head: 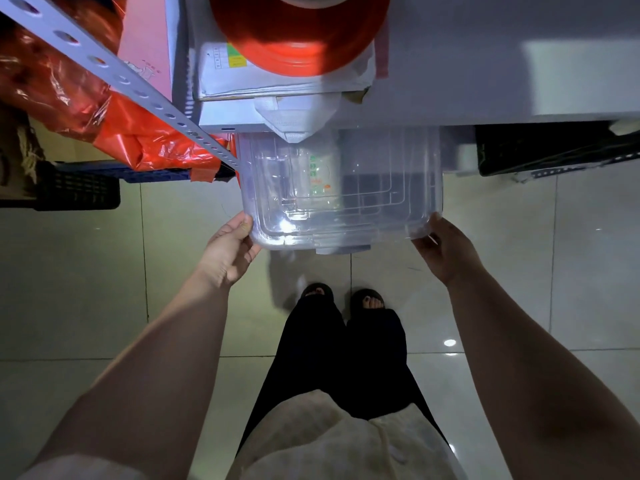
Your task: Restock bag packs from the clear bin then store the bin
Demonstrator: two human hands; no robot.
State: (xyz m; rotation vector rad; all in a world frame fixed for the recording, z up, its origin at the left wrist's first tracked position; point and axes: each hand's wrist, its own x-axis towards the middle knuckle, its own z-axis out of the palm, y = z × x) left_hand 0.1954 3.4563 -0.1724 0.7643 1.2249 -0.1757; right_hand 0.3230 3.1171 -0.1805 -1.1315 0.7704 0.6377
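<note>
Clear bin [346,199] sat between the person's two hands, its far half tucked beneath the white shelf board [502,64] and its near edge sticking out over the tiled floor [104,271]. The left hand [230,249] gripped the near-left corner, thumb on the rim and fingers curled underneath. The right hand [446,252] clasped the near-right corner in the same way.

No bag packs showed through the clear plastic, only a printed label, so the restocking looked finished and the storing step was in hand. A shadow on the tiles suggested the bin was held off the floor rather than resting on it.

To do this well, the bin should go in level and square, with both hands pushing evenly so that neither corner swings. The far-left corner lay just beside the perforated steel upright [104,65] and the orange plastic bags [149,147], so a slight bias to the right would probably avoid snagging. Fingers under the rim would need freeing before the bin was set down.
</note>
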